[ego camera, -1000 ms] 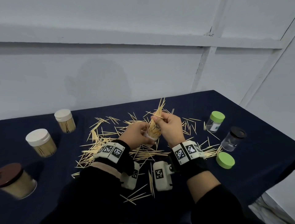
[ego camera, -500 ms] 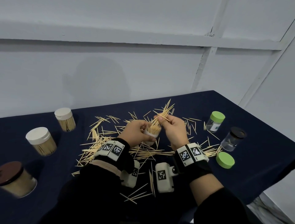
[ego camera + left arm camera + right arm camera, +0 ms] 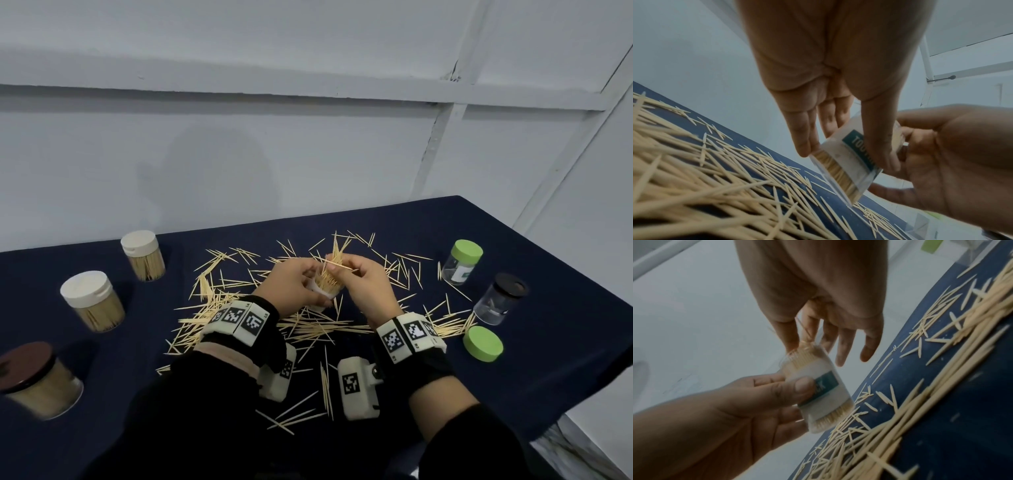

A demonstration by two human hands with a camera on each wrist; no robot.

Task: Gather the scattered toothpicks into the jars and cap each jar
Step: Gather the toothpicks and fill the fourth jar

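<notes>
A small clear jar (image 3: 325, 291) with a teal label, packed with toothpicks, is tilted just above the dark blue cloth. My left hand (image 3: 298, 284) grips its body, thumb on the label (image 3: 824, 386). My right hand (image 3: 346, 274) is at the jar's mouth, where thumb and forefinger pinch a few toothpicks (image 3: 337, 251) that stick out of it. In the right wrist view the other right fingers (image 3: 869, 345) are spread loosely. Scattered toothpicks (image 3: 308, 325) cover the cloth under and around both hands. In the left wrist view the jar (image 3: 849, 162) sits between my left fingers and thumb.
Three capped jars full of toothpicks stand at left: two white-capped (image 3: 143, 255) (image 3: 92, 301), one brown-lidded (image 3: 37, 377). At right are a green-capped jar (image 3: 462, 262), a black-capped jar (image 3: 500, 298) and a loose green lid (image 3: 483, 342), near the table's right edge (image 3: 582, 325).
The bundle that stuck high out of the jar now stands lower in it. My right hand has stayed at the mouth; the left still holds the jar.
</notes>
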